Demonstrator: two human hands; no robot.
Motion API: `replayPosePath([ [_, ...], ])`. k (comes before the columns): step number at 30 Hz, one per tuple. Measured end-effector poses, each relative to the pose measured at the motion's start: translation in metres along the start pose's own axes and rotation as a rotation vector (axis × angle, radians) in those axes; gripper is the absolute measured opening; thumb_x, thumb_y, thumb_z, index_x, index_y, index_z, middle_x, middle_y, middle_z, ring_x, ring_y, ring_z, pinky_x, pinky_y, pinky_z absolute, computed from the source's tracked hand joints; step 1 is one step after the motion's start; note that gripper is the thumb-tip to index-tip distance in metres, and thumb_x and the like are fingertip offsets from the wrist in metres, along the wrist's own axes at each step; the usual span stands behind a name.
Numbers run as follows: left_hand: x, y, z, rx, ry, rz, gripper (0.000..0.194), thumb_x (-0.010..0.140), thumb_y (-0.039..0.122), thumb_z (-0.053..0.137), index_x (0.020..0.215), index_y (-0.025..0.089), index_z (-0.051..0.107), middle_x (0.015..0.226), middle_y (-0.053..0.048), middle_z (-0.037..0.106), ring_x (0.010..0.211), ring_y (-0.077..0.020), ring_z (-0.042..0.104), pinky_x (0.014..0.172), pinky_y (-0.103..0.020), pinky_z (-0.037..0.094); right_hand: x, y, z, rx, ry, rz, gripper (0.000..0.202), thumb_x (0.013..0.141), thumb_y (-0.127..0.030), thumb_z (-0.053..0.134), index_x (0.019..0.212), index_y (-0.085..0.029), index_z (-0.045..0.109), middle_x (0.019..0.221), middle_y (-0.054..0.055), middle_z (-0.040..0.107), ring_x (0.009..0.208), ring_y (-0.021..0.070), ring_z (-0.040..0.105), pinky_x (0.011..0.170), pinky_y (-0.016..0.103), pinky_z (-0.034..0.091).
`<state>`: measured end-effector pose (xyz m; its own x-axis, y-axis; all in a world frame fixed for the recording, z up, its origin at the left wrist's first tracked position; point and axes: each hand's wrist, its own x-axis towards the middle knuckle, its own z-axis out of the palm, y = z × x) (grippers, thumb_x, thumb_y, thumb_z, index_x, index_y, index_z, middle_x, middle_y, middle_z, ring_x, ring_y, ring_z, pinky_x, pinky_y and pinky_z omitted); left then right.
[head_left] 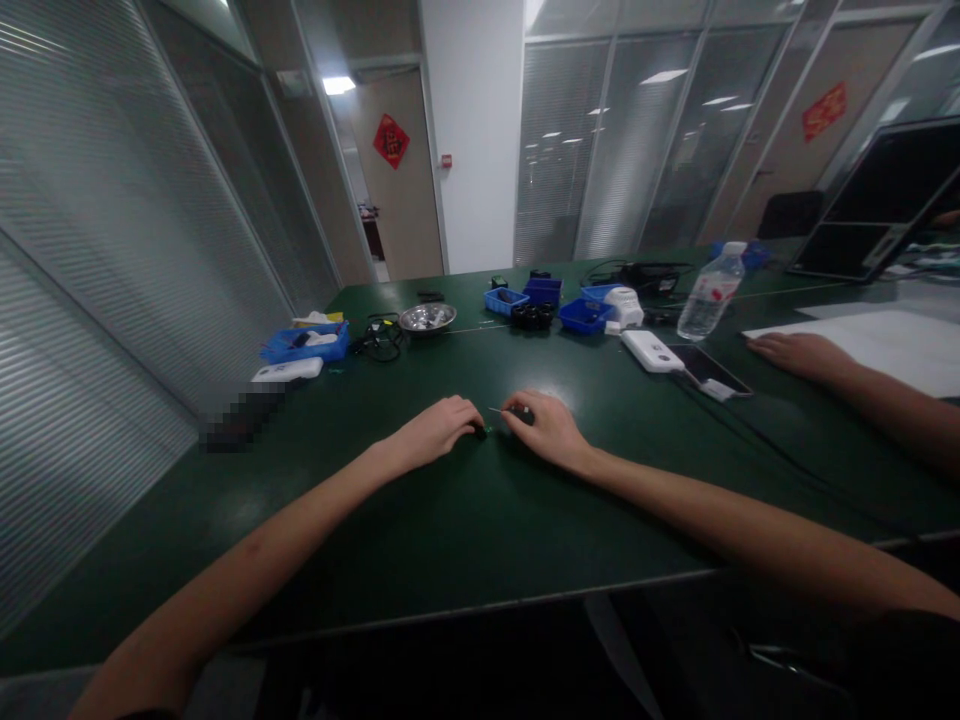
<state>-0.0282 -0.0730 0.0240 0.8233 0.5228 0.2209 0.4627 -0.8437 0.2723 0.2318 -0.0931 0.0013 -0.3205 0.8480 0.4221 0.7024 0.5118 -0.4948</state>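
My left hand [442,428] rests on the green table, its fingers closed on a small black part [481,432] with a bit of green at its edge. What kind of part it is cannot be made out. In my right hand [549,430] is a screwdriver [521,413] with a dark handle. Its thin metal shaft points left, toward the black part, and a small gap shows between the tip and my left fingers. Both hands are close together near the middle of the table.
Beyond the hands stand a metal bowl [427,319], a blue tray [306,343], a blue bin [585,316] and black cables [379,338]. To the right are a white power bank [651,351], a phone [709,368], a water bottle [711,292] and another person's arm [862,385] on white paper [892,340].
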Motion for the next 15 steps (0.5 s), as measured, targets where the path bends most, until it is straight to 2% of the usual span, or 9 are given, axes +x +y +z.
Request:
replayPosePath([
  [4,0.008,-0.011,-0.002,0.105,-0.028,0.1,0.03,0.101,0.005,0.051,0.126,0.016,0.065,0.128,-0.013,0.069,0.121,-0.023,0.063,0.108,-0.041,0.05,0.001,0.001,0.0,0.022,0.024,0.0,0.016,0.1,-0.033,0.063,0.103,-0.023,0.076,0.098,0.005,0.074,0.089,0.0216,0.067,0.08,0.033,0.046],
  [9,0.025,-0.001,0.005,0.139,-0.093,0.255,0.046,0.092,-0.006,0.054,0.131,0.016,0.064,0.136,-0.014,0.068,0.13,-0.024,0.06,0.113,-0.042,0.047,0.004,0.006,-0.002,0.149,0.107,0.101,0.022,0.1,-0.039,0.062,0.1,-0.022,0.076,0.098,0.005,0.076,0.089,0.0219,0.067,0.078,0.033,0.047],
  [12,0.03,0.008,0.005,0.064,-0.102,0.273,0.047,0.092,-0.006,0.052,0.129,0.018,0.066,0.136,-0.013,0.068,0.131,-0.0242,0.059,0.114,-0.042,0.047,0.006,0.008,-0.003,0.209,0.138,0.171,0.026,0.099,-0.044,0.061,0.097,-0.023,0.076,0.097,0.005,0.077,0.087,0.0226,0.067,0.08,0.035,0.049],
  [15,0.03,0.01,0.003,-0.023,-0.105,0.22,0.044,0.094,-0.003,0.052,0.126,0.021,0.069,0.131,-0.011,0.071,0.128,-0.024,0.061,0.111,-0.043,0.048,0.006,0.008,-0.004,0.231,0.134,0.198,0.028,0.098,-0.047,0.062,0.096,-0.023,0.077,0.096,0.005,0.078,0.085,0.023,0.067,0.081,0.036,0.05],
])
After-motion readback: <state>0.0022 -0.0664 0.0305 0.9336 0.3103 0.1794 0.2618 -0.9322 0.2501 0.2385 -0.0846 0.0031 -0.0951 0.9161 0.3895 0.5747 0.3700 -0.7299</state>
